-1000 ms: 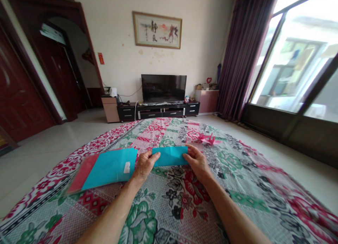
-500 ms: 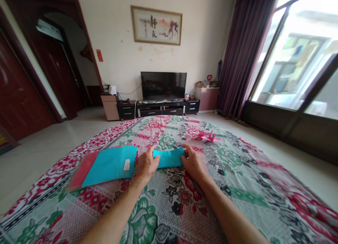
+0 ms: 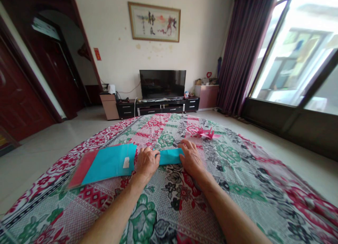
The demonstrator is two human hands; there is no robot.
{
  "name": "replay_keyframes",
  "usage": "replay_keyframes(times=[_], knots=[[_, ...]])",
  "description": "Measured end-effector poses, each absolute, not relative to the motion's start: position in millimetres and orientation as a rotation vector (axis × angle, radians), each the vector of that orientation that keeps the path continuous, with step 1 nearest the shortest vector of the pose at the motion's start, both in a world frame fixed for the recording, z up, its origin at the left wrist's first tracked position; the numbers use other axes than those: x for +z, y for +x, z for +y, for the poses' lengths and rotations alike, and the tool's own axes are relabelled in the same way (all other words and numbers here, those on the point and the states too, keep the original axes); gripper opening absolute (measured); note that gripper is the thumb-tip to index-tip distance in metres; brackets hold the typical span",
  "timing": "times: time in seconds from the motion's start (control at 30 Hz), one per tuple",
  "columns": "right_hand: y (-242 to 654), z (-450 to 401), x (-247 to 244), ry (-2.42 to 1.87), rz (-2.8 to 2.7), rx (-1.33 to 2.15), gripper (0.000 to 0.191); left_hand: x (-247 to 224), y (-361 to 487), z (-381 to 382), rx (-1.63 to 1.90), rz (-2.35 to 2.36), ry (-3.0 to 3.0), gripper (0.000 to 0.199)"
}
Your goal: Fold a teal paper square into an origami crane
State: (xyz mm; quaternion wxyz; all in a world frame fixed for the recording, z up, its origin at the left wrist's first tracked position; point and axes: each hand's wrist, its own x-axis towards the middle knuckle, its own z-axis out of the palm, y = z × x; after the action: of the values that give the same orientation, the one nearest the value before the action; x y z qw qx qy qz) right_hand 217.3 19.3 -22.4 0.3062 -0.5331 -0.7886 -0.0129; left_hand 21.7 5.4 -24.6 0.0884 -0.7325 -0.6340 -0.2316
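A strip of folded blue paper (image 3: 170, 157) lies on the patterned tablecloth between my two hands. At its left end, my left hand (image 3: 148, 160) has its fingers curled down over the paper, the thumb side against it. My right hand (image 3: 192, 157) grips the right end, with the thumb at the near edge and the fingers bent over the top; its fingertips partly hide that end. Left of my left hand rests a clear packet of blue and red paper sheets (image 3: 108, 164) with a small white label. Farther off to the right sit pink folded paper figures (image 3: 207, 133).
The floral tablecloth (image 3: 227, 215) covers a round-edged table. Beyond it stand a television (image 3: 163, 84) on a low black cabinet (image 3: 126, 110) and a pinkish side cabinet (image 3: 207, 97). A purple curtain (image 3: 243, 50) hangs beside the window on the right.
The blue strip looks narrower from front to back. My left fingers have curled over its end, and my right fingers have lifted and bent over the other end. The view shifts slightly.
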Motion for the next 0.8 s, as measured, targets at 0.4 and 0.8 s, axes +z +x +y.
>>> replay_keyframes(times=[0.4,0.8], knots=[[215.8,21.3,-21.5,-1.396,-2.306,-0.003,0.027,-21.9,29.5,8.0,-0.607,-1.659,-2.398,0.027],[196.8,3.8,-28.1,-1.552,-2.1,-0.09,0.023,-25.1,44.3,-4.2,-0.619,-1.721,-2.259,0.023]])
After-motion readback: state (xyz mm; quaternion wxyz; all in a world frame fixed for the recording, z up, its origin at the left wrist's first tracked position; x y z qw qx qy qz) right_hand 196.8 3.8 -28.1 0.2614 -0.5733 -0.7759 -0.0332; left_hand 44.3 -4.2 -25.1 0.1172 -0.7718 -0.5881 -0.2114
